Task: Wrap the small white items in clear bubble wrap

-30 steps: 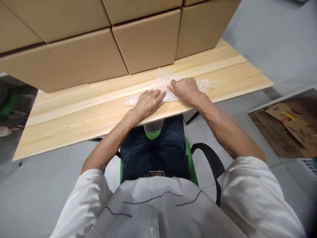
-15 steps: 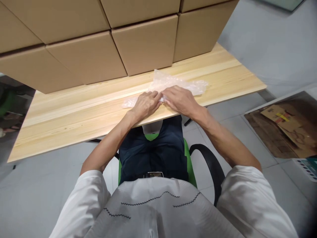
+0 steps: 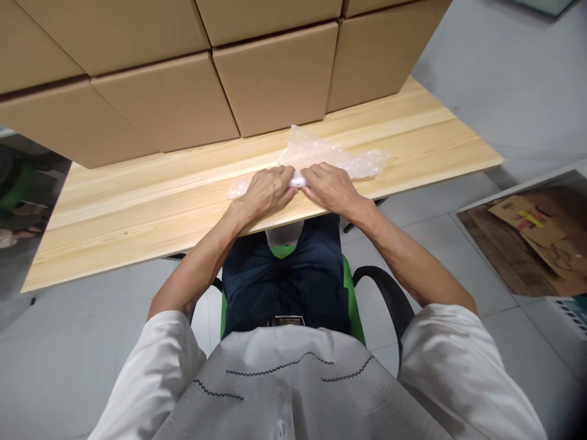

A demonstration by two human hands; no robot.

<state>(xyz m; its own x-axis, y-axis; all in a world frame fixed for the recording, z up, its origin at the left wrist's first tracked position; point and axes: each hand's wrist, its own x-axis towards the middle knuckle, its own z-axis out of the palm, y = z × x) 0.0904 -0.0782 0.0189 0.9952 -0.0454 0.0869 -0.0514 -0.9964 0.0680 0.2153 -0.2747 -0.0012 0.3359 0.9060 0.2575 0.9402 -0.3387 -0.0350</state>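
Near the front edge of the wooden table (image 3: 137, 214) lies a sheet of bubble wrap (image 3: 316, 150), its far part spread flat. Its near part is rolled into a whitish tube-like bundle (image 3: 299, 179); whatever may be inside is hidden. My left hand (image 3: 270, 186) is closed over the left part of this roll, thumb toward me. On the right part, my right hand (image 3: 331, 185) grips with curled fingers. A short length of the roll shows between the two hands. A loose end of the wrap sticks out left of my left hand.
Stacked cardboard boxes (image 3: 275, 79) stand along the table's far side. I sit on a green chair (image 3: 353, 305) with a black armrest (image 3: 385, 293). On the floor at right is a bin (image 3: 481, 205) with flattened cardboard (image 3: 541, 232).
My hands have moved slightly apart, so more of the white roll shows between them. The camera view has shifted a little; the wrap stays in about the same place.
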